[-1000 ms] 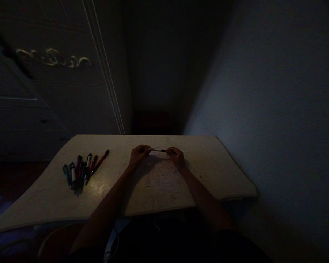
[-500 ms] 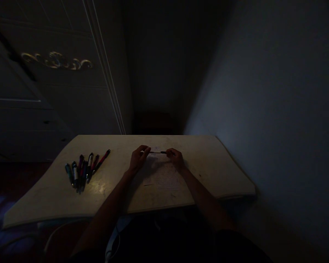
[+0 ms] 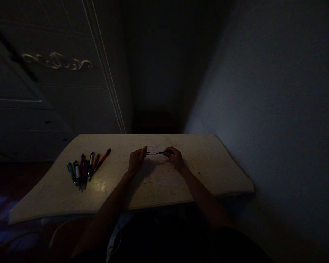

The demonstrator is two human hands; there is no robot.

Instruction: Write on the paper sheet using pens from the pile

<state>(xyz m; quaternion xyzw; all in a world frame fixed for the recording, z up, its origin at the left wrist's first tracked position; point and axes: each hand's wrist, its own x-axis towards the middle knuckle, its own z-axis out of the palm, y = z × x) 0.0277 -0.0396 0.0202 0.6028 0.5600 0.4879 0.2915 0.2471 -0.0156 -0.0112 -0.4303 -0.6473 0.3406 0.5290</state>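
Observation:
Over the sheets of paper (image 3: 166, 175), my left hand (image 3: 136, 160) is closed on a thin pale pen piece (image 3: 151, 154) that points right. My right hand (image 3: 175, 157) pinches a dark slender pen piece (image 3: 161, 152), its tip pointing left. These two ends meet or nearly meet between my hands; in this dim light I cannot tell whether they touch. A pile of pens (image 3: 84, 170), with dark, red, green and white barrels, lies on the table to the left of my left hand.
The pale table (image 3: 208, 160) has curved edges and a few stains. A bluish wall (image 3: 276, 102) rises at the right. Cabinet doors with an ornate handle (image 3: 56, 62) stand at the left. A white cable (image 3: 109, 248) hangs near my lap.
The pale piece and the dark piece, in one line before, now sit slightly offset. More of the dark piece shows beside my right hand. My left hand has shifted slightly left.

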